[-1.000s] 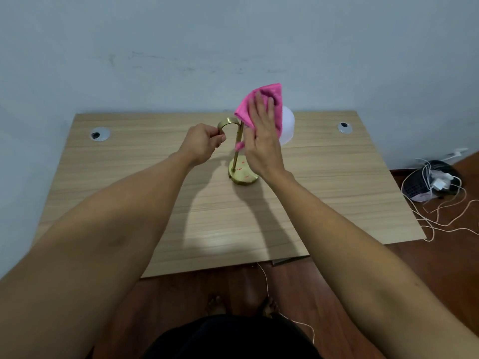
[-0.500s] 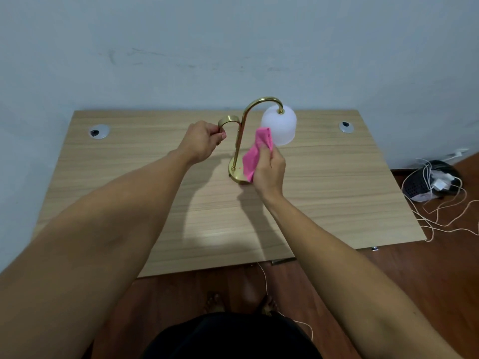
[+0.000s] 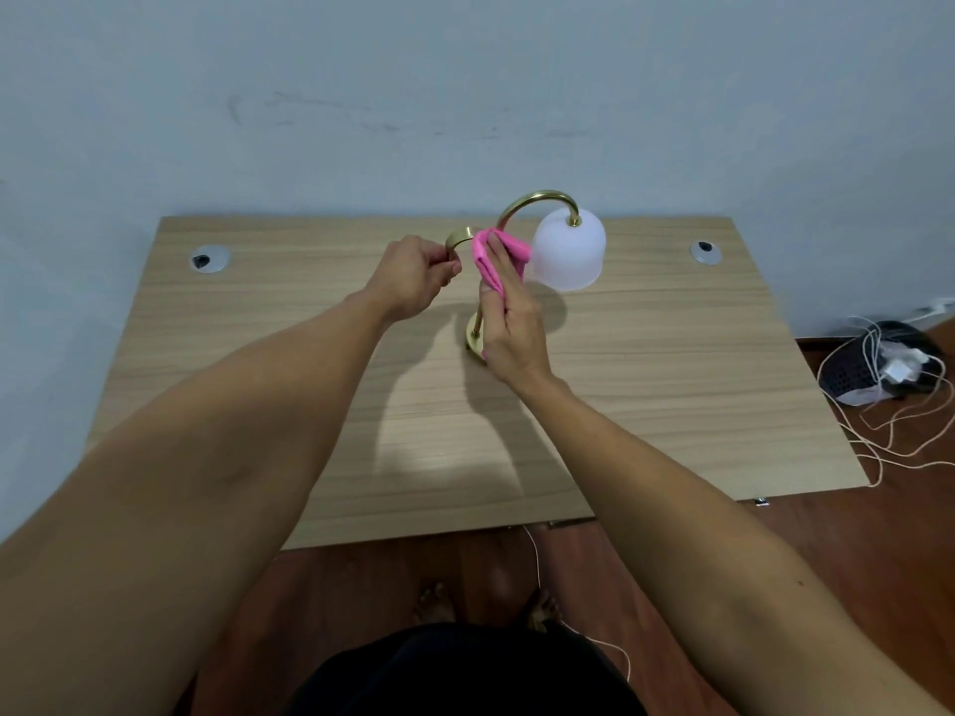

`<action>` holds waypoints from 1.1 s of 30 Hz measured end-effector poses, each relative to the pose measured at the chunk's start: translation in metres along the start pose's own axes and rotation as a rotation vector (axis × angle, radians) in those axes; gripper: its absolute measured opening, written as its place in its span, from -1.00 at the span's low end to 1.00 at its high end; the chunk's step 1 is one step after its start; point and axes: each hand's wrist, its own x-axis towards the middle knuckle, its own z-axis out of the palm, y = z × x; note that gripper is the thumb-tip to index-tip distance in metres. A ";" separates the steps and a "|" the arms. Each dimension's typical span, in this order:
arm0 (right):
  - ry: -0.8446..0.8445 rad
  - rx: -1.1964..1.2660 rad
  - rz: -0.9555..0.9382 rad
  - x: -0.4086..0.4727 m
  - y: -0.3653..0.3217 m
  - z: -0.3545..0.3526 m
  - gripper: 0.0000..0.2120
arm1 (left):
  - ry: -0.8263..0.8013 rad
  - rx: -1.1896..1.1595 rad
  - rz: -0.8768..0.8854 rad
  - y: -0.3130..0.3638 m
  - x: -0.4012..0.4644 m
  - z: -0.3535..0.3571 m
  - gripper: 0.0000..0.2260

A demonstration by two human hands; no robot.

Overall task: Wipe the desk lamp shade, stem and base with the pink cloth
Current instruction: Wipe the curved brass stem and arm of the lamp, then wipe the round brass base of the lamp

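The desk [image 3: 362,447] carries the lamp near its far middle, close to the wall, so both arms reach well forward. The white shade [image 3: 568,255] hangs from the curved stem [image 3: 537,198], clear of both hands. The left hand [image 3: 413,281] is clenched around the small brass hook [image 3: 457,239] beside the stem, most likely to steady the lamp against the rubbing. The right hand [image 3: 509,328] stands upright with its fingers pressing the pink cloth [image 3: 491,258] around the stem's upper part (the base [image 3: 473,335] shows just below, half hidden by that hand).
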 end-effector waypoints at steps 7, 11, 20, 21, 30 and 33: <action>0.166 0.266 0.638 -0.021 0.012 0.001 -0.68 | 0.019 -0.011 -0.004 -0.005 0.001 0.002 -0.83; 0.160 0.423 0.899 -0.028 0.032 -0.019 -0.72 | 0.063 -0.061 -0.035 -0.004 -0.002 0.009 -0.80; 0.258 0.187 0.773 -0.010 0.056 -0.056 -0.67 | 0.058 -0.216 -0.299 -0.020 -0.019 0.052 -0.47; 0.297 0.179 0.747 -0.006 0.062 -0.056 -0.68 | 0.034 -0.219 -0.310 -0.020 -0.019 0.058 -0.46; -0.036 0.062 0.718 0.039 0.130 -0.026 -0.62 | 0.098 -0.282 -0.251 -0.005 0.004 0.102 -0.75; -0.309 -0.180 0.430 0.038 0.132 -0.009 -0.48 | 0.137 -0.176 -0.190 -0.006 0.011 0.103 -0.81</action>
